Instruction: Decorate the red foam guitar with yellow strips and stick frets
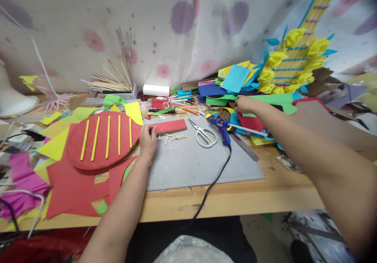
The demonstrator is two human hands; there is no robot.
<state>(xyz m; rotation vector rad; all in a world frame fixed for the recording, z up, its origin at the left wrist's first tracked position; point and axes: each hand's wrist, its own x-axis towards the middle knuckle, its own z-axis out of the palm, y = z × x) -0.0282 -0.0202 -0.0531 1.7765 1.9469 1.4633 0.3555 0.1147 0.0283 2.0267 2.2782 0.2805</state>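
A red oval instrument-shaped craft piece (114, 149) with yellow strips across its body lies at the left, its straight red neck reaching onto the grey cutting mat (182, 165). My left hand (148, 140) is closed around the neck near where it joins the body. My right hand (245, 105) reaches into the pile of coloured sheets at the back right, beside green sheets (219, 100). Its fingers are curled; what they hold, if anything, is hidden. White-handled scissors (206, 137) and a blue glue gun (222, 128) lie between my hands.
Short pale sticks (178, 137) are scattered on the mat. A metal ruler (244, 147) lies at its right edge. The glue gun's black cord (210, 188) hangs over the table edge. A yellow flowered paper instrument (291, 63) leans at the back right. Red paper scraps (70, 188) lie left.
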